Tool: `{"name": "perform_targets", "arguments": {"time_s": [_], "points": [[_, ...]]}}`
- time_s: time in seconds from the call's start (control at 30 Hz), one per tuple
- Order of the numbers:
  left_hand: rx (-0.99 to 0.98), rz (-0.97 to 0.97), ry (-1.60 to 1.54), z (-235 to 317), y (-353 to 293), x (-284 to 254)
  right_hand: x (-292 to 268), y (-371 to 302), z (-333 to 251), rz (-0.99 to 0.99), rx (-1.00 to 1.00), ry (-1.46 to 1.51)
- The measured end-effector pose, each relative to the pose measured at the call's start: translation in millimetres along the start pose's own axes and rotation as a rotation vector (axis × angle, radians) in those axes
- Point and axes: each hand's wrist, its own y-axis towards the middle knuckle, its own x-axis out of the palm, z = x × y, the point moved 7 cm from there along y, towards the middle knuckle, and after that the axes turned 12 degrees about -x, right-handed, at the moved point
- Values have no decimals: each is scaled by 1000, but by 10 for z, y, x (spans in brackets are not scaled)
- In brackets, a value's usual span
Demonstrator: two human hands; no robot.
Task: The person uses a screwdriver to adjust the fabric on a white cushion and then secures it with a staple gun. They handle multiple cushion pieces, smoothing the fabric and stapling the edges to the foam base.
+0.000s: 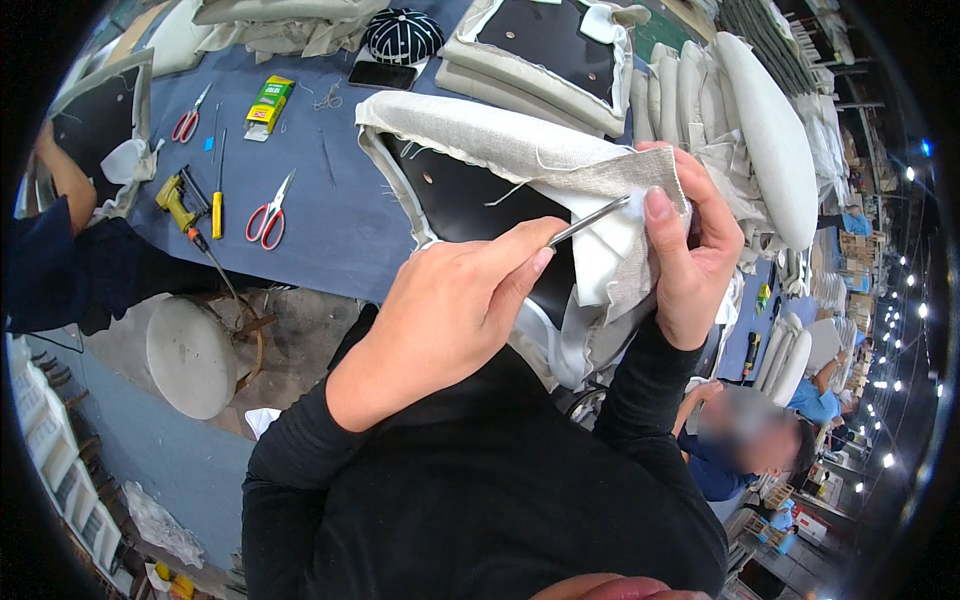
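While left grip (450, 300) clasps metal rod (593, 220), right grip (693, 258) pinches frayed beige cover (540, 140); panel (460, 195) black; padding (598, 265) white

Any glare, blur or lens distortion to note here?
In the head view, the left hand, right hand and metal tool look reasonably sharp; a co-worker's head at lower right is smeared into a blur; lamps at far right glow as bright spots against darkness; the fisheye lens leaves black corners.
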Motion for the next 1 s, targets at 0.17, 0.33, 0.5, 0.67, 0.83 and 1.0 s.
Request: {"name": "perform_targets", "arguments": {"time_s": [0.17,0.33,0.5,0.67,0.83,1.0], "points": [[1,-50,27,34,-66,-80,-10,1,-28,-43,-85,19],[-25,-18,51,51,7,-54,-1,-1,-59,-34,-106,33],[0,-43,89,33,-11,-39,-55,-28,-35,2,-69,75],[26,-36,80,85,44,2,-64,-45,-51,-66,-221,122],[-15,-64,56,2,-19,-16,-119,-61,30,-16,-80,111],[18,-78,-69,10,-92,42,-112,-59,43,4,-98,110]]}}
